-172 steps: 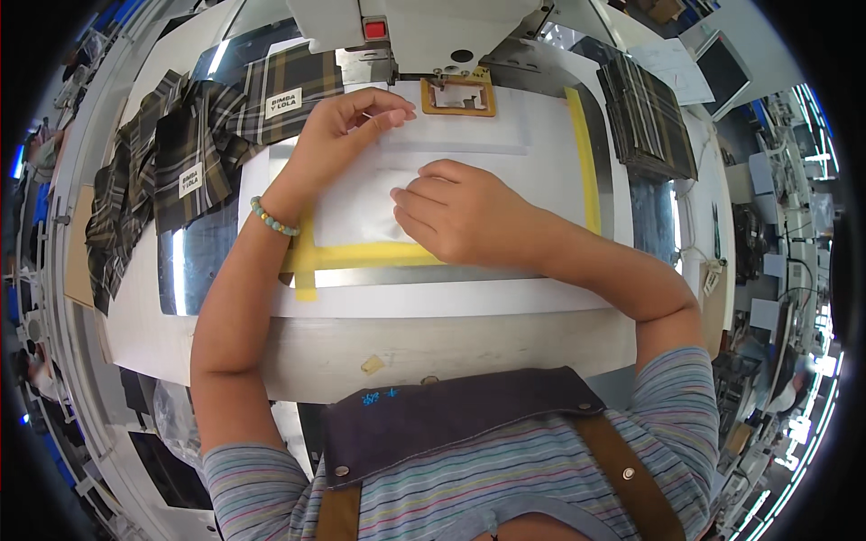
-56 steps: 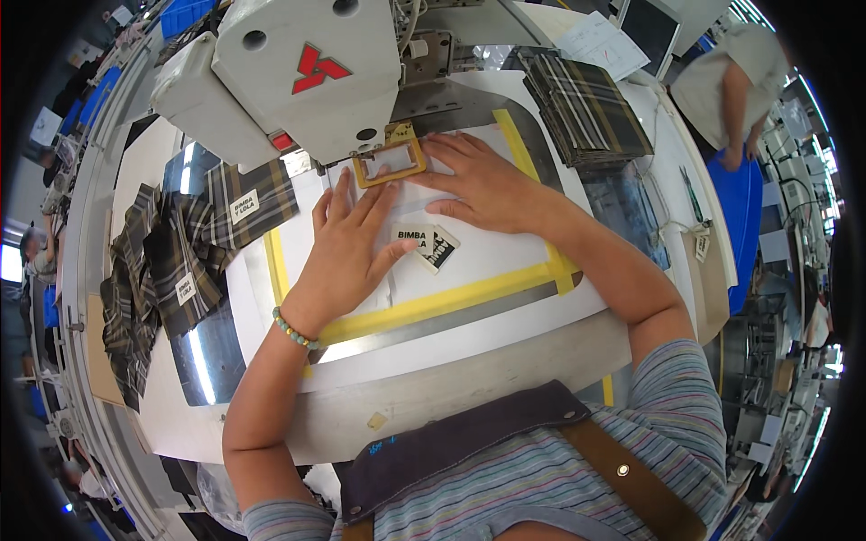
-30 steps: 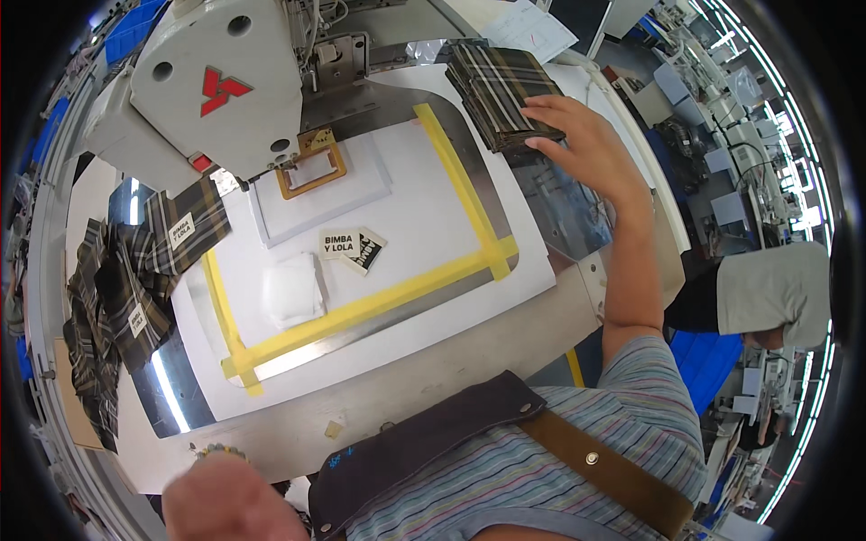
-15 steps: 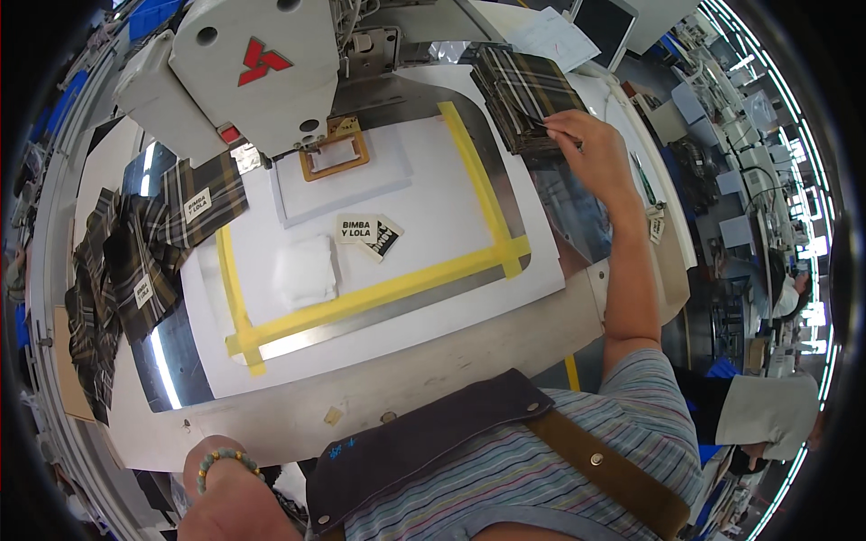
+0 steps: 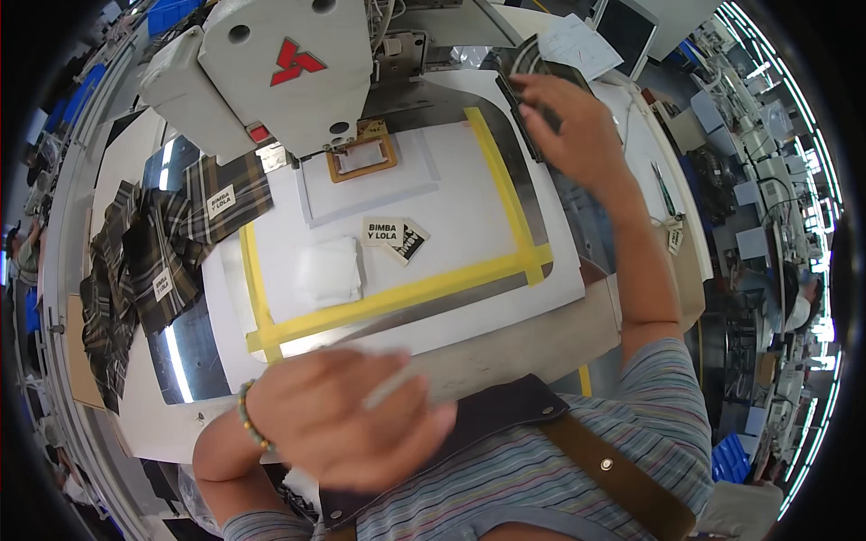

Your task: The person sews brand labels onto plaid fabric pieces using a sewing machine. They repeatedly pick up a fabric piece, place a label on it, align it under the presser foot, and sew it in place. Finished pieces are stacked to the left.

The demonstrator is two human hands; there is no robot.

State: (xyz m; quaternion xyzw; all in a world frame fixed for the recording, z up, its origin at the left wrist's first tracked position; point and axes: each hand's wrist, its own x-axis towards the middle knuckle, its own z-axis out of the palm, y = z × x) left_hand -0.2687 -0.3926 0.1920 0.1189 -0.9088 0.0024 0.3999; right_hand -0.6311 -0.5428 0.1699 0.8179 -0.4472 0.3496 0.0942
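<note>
My right hand [image 5: 573,131] is at the stack of dark plaid fabric pieces [image 5: 525,122] at the back right. A plaid piece [image 5: 530,59] seems lifted and curved at its fingertips, partly blurred and hidden by the hand. Over the front edge of the table hangs my left hand [image 5: 352,419], smeared by motion, its fingers apart and nothing seen in them. Beyond it lie a white folded pad [image 5: 330,272], a cream label [image 5: 382,231] and a black-and-cream label [image 5: 412,242]. An orange-brown clamp frame [image 5: 363,159] sits under the white sewing machine head [image 5: 280,77].
Yellow tape [image 5: 406,297] borders the white work sheet. Crumpled plaid pieces with sewn labels [image 5: 149,261] lie at the left. Tweezers [image 5: 664,187] and another label [image 5: 675,236] lie at the right edge. Papers [image 5: 577,45] and a dark screen [image 5: 624,34] stand behind.
My left hand has risen from the lower edge and swung right over the table front. My right hand has moved slightly up at the stack, where a plaid piece now looks lifted.
</note>
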